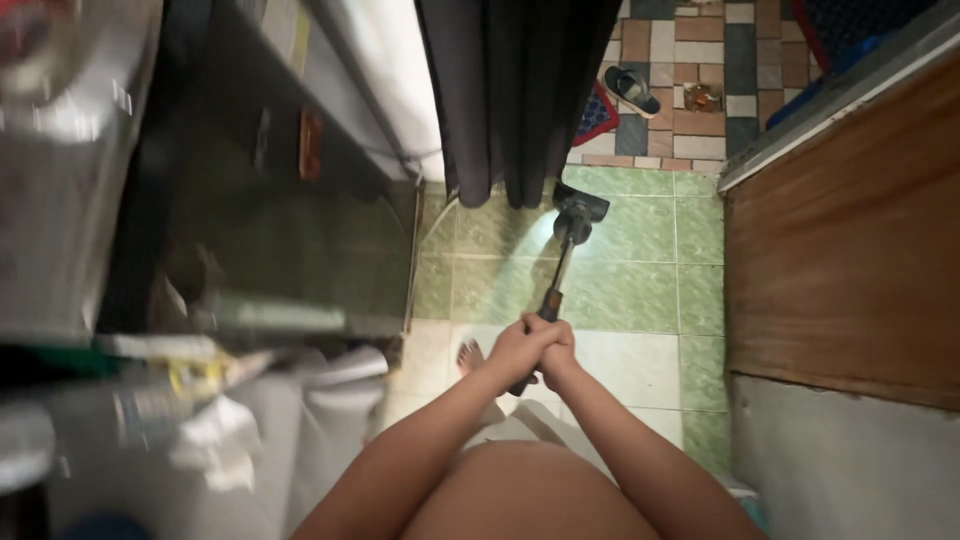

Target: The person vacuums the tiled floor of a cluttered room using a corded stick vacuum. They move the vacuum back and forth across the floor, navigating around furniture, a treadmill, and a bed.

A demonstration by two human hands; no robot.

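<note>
Both hands, left hand [520,345] and right hand [556,352], are clenched together around the near end of a stick vacuum [560,270]. Its long axis runs away from the person to the lit head [580,208] on the green floor tiles [640,290], below the dark curtain [515,90].

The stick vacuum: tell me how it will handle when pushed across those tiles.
The stick vacuum probably pushes stiffly, since its wand looks straight and rigid. Both hands, left hand and right hand, clasp its grip, hinting at some weight. Its floor head should glide on the smooth green tiles.
</note>
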